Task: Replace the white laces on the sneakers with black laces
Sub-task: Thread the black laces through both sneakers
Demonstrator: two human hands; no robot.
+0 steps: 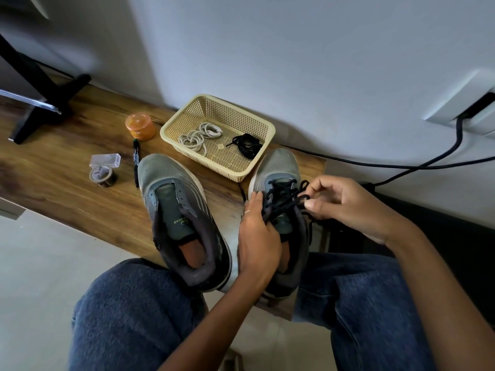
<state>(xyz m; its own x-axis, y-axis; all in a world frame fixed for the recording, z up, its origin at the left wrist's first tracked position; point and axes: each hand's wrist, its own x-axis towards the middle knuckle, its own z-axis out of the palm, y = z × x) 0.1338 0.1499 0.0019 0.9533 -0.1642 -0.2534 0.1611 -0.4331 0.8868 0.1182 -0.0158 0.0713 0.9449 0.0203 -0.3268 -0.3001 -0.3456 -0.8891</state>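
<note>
Two grey sneakers sit toes-away on a wooden worktop [67, 188], in front of a person in blue jeans. The left sneaker [182, 218] has bare eyelets and an open tongue — no lace in it at all. The right sneaker [281, 210] is threaded with a black lace [284, 195] criss-crossing over its tongue.

The left hand [257, 236] lies over the right sneaker's inner side, fingers curled onto the collar and the lower rows of lacing, gripping the shoe; a thin ring shows on one finger. The right hand [340, 202] is at the shoe's outer side, thumb and forefinger pinching a loop of the black lace just above the upper eyelets, the other fingers curled in.

Behind the shoes, touching the right sneaker's toe, stands a beige basket [265, 127]. Inside it the white laces [198, 136] lie coiled at the left — and a second black lace [247, 145] is bundled at the right.

To the left of the basket is an orange jar [140, 127], with a black marker [135, 162] lying just beside the left sneaker's toe. Further left are a roll of tape [103, 176] and a small clear box [105, 160]. A black cable [401, 164] runs along the wall to a socket at the right.
</note>
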